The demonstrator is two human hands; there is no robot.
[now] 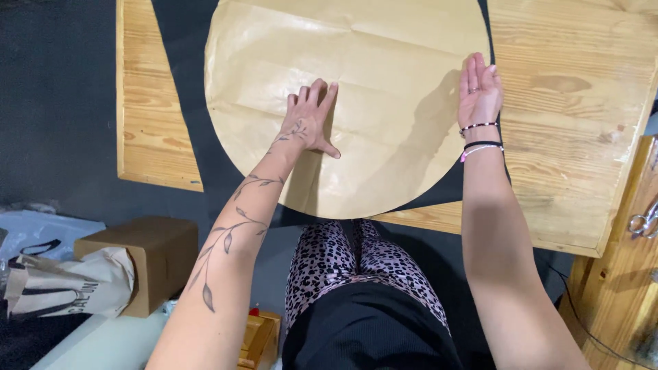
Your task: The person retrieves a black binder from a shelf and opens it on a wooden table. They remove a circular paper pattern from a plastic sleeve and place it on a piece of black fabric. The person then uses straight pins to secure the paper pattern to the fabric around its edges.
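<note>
Flat: left hand (310, 120) on paper circle (356, 89) | scissors (644, 223), perhaps, right edge

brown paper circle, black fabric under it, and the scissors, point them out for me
brown paper circle (384, 82), head view, on its creased middle
black fabric (181, 75), head view, on the strip bare at the paper's left
scissors (644, 223), head view, on the metal handles at the right edge
</note>
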